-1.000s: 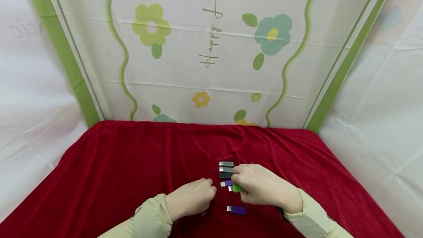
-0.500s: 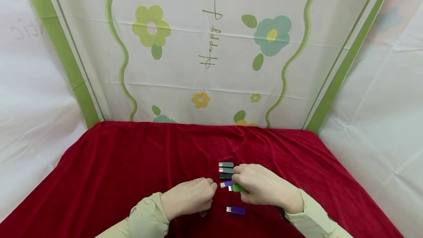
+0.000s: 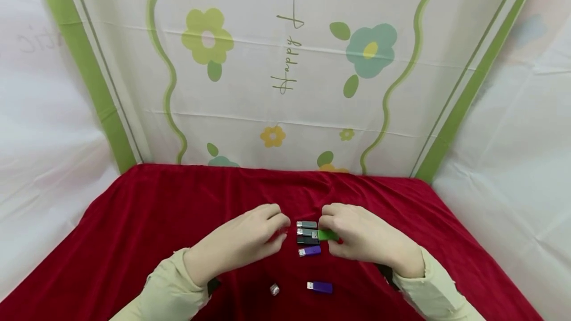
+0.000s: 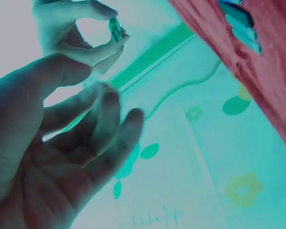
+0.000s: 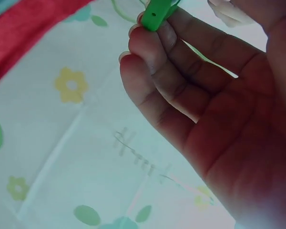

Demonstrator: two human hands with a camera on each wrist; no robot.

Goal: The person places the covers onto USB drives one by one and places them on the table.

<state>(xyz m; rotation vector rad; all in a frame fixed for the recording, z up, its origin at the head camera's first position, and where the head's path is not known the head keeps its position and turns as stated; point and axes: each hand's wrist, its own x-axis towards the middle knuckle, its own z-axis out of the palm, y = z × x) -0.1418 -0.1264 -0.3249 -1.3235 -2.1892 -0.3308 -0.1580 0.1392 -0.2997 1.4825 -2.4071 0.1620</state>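
In the head view my right hand (image 3: 368,237) pinches a green USB stick (image 3: 329,235) between thumb and fingers, its metal plug pointing left. The right wrist view shows the green stick's end (image 5: 155,14) at my fingertips. My left hand (image 3: 238,241) hovers to the left, fingers loosely bent; in the left wrist view its thumb and fingertips stand apart with nothing plain between them. Below the right hand's stick lie two grey USB sticks (image 3: 307,224), a black one (image 3: 307,240) and a purple one (image 3: 310,251) in a column.
Nearer me, another purple USB stick (image 3: 320,287) lies on the red cloth (image 3: 178,222). A small clear, shiny piece (image 3: 274,289) sits left of it. A white flower-printed curtain (image 3: 250,83) rises behind the table, with white sheets at both sides.
My left hand has risen and moved away from the small clear piece, uncovering it. My right hand has shifted slightly farther from me with the green USB stick, uncovering more of the column.
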